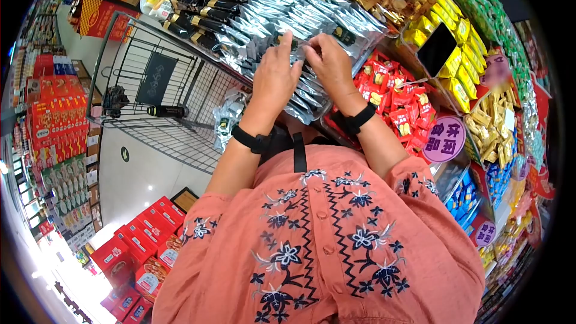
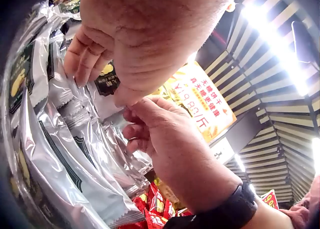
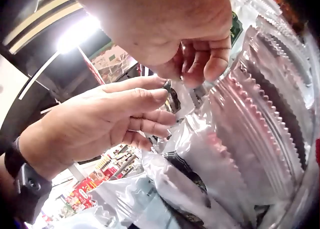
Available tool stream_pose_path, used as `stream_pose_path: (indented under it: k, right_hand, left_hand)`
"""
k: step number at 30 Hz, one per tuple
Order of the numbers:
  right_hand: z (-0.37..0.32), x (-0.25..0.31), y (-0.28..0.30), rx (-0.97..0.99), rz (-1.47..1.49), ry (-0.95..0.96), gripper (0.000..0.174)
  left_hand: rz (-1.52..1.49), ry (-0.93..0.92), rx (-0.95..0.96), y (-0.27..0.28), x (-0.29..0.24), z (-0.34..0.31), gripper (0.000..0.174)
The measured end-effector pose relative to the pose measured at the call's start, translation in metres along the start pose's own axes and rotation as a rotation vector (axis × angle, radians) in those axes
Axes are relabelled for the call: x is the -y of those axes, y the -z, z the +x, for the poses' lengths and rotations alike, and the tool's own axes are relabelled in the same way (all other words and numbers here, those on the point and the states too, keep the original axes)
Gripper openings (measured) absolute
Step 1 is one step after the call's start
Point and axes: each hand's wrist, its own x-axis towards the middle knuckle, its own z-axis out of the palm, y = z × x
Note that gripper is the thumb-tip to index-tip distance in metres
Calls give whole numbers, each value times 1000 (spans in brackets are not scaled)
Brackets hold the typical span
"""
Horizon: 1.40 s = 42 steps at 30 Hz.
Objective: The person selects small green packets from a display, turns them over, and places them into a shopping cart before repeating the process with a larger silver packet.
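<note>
Silver packets with dark labels (image 1: 273, 9) lie in dense rows in a bin. Over them, the left hand (image 1: 277, 81) has its index finger extended and thumb apart; in the left wrist view this hand (image 2: 145, 38) touches a labelled silver packet (image 2: 106, 84). Beside it the right hand (image 1: 331, 67) has bent fingers, and in the left wrist view its thumb and index finger pinch that packet's edge. The right wrist view shows the right hand (image 3: 170, 26) with curled fingers above the packets and the left hand (image 3: 95, 116) with fairly straight fingers. The pinched edge is partly hidden.
A wire shopping cart (image 1: 159, 93) with a dark bottle (image 1: 168, 111) stands at the left. Red packets (image 1: 402, 105) and yellow packets (image 1: 459, 84) fill bins at the right, with a phone-like black screen (image 1: 437, 50) above. Red boxes (image 1: 129, 243) are stacked at lower left.
</note>
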Motion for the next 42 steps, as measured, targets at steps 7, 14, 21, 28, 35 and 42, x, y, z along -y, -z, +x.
stream_pose_path:
  k: [7, 14, 21, 28, 35, 42]
  right_hand:
    - [-4, 8, 9, 10, 118, -81, 17]
    - [-7, 41, 21, 68, 231, -120, 11]
    - [-12, 89, -6, 451, 515, -267, 10]
    - [-32, 101, -87, 854, 392, -117, 18]
    - [-77, 63, -157, 1069, 294, -159, 25]
    - [-105, 44, -170, 1199, 136, -165, 25]
  left_hand:
    - [-26, 17, -2, 8, -2, -4, 73]
    - [-235, 15, -162, 23, 21, -32, 51]
    - [-308, 563, -328, 51, 170, -109, 32]
    - [-251, 1012, -67, 9, 324, -208, 41]
    - [-44, 967, 323, -52, 368, -261, 30]
    - [190, 827, 726, -108, 373, -301, 41]
